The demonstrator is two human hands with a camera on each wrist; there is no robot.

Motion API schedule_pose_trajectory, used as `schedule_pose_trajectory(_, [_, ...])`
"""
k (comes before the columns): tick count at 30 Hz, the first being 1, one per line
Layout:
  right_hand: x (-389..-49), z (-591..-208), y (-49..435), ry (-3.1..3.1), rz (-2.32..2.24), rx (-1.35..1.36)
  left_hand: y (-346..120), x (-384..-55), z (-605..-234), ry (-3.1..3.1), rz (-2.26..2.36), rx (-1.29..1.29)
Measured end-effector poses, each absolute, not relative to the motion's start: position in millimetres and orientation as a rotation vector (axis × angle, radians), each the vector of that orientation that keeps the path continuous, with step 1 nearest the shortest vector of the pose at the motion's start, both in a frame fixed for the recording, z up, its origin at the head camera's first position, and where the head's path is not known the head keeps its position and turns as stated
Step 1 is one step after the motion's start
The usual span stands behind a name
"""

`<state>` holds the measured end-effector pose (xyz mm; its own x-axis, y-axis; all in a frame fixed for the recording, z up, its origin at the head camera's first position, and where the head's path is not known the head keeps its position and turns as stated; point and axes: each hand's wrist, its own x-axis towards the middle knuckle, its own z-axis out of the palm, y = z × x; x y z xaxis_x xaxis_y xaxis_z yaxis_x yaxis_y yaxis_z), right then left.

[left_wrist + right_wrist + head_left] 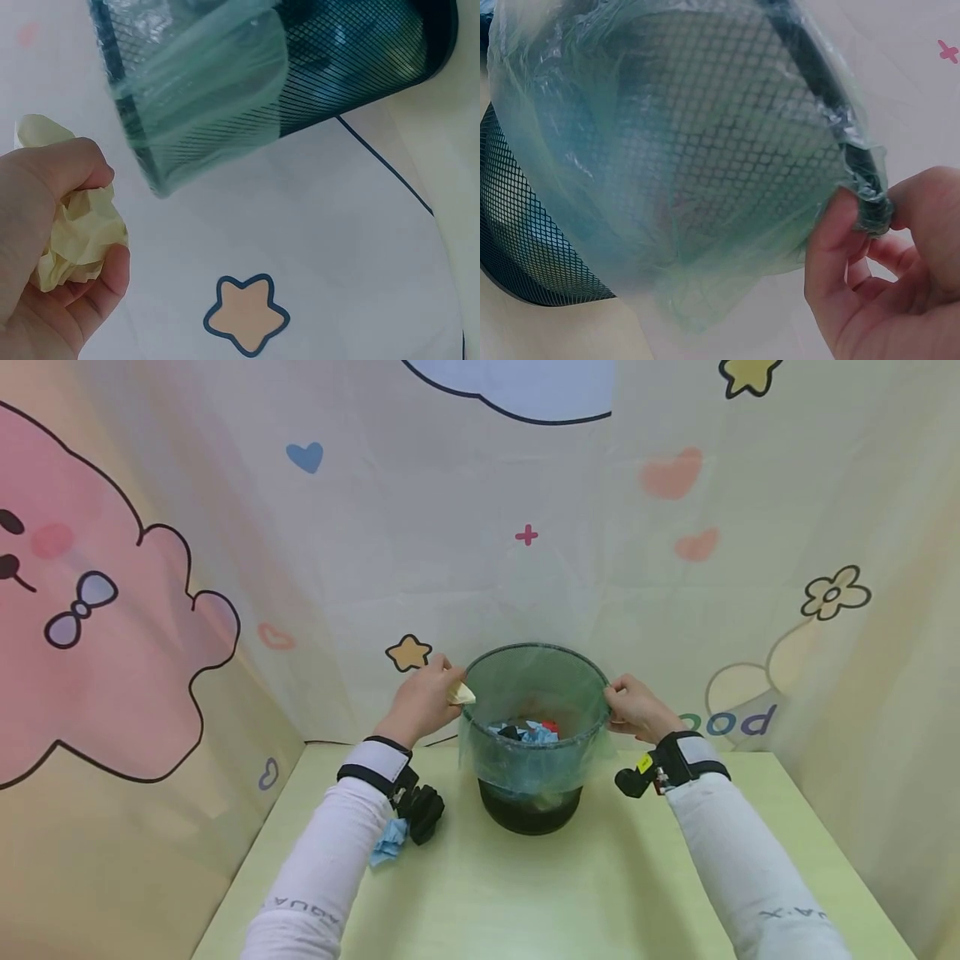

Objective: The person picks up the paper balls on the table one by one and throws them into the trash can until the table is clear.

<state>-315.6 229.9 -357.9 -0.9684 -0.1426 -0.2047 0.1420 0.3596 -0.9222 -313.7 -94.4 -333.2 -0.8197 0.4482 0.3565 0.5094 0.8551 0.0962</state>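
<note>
A black mesh wastebasket (529,814) stands at the far side of the table, lined with a thin green plastic bag (517,770) folded over its rim. Crumpled blue paper (538,733), with black and red bits, lies inside. My left hand (423,700) holds a crumpled pale yellow piece of paper (84,232) at the basket's left rim; a gap separates hand and basket in the left wrist view. At the right side, my right hand (637,706) pinches the rim with the bag over it, thumb and fingers on either side in the right wrist view (885,262).
A crumpled black piece (424,814) and a crumpled blue paper (389,842) lie on the table (525,902), partly behind the left wrist. Close behind the basket hangs a patterned curtain (450,552), which also runs along both sides.
</note>
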Motion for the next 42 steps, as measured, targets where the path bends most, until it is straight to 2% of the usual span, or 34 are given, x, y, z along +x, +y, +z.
schedule_pose_trajectory(24, [-317.8, -358.3, 229.0, 2.387, -1.609, 0.025, -25.6, -311.7, -305.1, -2.733, -0.306, -0.859])
schedule_pose_trajectory(42, [-316.8, -358.6, 230.1, 2.389, -1.589, 0.026, 15.6, -307.2, -301.0, -2.746, -0.313, -0.901])
